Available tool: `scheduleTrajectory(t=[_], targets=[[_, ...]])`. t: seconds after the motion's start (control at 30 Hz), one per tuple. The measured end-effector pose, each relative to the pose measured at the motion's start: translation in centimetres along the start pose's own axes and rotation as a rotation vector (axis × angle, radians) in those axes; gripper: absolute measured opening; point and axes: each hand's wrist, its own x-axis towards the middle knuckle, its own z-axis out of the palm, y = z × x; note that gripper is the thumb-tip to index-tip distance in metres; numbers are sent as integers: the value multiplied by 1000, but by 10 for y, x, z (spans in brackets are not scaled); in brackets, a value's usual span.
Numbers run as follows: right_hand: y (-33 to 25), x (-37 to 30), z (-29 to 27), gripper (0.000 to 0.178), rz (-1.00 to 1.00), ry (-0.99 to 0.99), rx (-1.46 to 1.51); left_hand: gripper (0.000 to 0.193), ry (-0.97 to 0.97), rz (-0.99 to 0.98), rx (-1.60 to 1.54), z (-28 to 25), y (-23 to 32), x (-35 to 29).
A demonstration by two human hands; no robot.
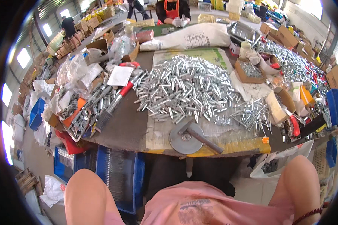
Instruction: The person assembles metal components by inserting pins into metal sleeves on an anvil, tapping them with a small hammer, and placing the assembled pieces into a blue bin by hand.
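Note:
Neither of my hands shows. My bent left arm (87,195) and right arm (298,183) rise from the lower edge, and a dark red bead bracelet (308,214) circles the right one near the frame's bottom. On the workbench before me, a hammer (199,137) with a dark handle lies across a round grey metal plate (176,139). Behind it spreads a big heap of short silver metal tubes (187,88). A small cluster of shiny little parts (222,120) sits at its right front, beside a pile of thin metal rods (254,116).
Tools and plastic bags (79,69) crowd the bench's left side. Open cardboard boxes (249,71) and more metal parts (289,56) fill the right. Blue bins (118,176) stand below the bench. Across it, a co-worker in a red apron (172,14) has gloved hands together.

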Motion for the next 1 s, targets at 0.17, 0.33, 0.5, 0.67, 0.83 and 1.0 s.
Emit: scheduleTrajectory(t=[0.17,0.33,0.5,0.67,0.83,1.0], targets=[[-20,1,-17,37,5,-88,42,25,-21,133,-3,13,15,15],[-41,3,-34,39,23,-191,47,24,-46,232,-6,27,40,25],[-54,-24,-45,43,123,-318,17,24,-80,251,32,16,51,21],[-52,-51,-51,46,192,-483,-8,25,-69,275,45,9,48,14],[-16,-73,-58,55,306,-747,-2,26,-51,352,60,26,42,17],[0,-103,-78,35,886,-1161,-39,27,-155,307,141,15,51,-5]])
